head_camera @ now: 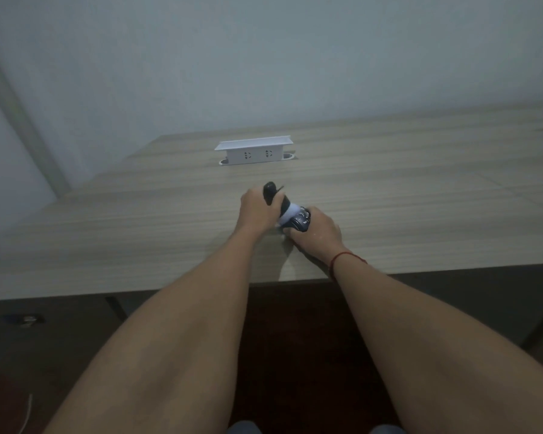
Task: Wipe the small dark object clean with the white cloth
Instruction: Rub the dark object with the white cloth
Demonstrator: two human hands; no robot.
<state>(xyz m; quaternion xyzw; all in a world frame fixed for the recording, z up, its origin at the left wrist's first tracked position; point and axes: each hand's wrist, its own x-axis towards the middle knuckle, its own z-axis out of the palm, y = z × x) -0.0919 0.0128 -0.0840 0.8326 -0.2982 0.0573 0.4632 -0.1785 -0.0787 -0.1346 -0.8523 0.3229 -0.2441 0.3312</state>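
Observation:
The small dark object (269, 192) is long and black and is held slantwise just above the table (138, 227) at its middle. My left hand (257, 214) is closed around its far upper part, and the black tip sticks out above my fingers. The white cloth (287, 213) is wrapped around the object's middle, between my two hands. My right hand (318, 233) is closed around the cloth and the object's near end, which bears white markings (302, 220). How much cloth lies under my right fingers is hidden.
A white pop-up socket box (254, 151) stands on the table behind my hands, near the wall. The table's front edge runs just below my wrists. A red string is tied around my right wrist (345, 256). A small object lies on the dark floor at the left (25, 319).

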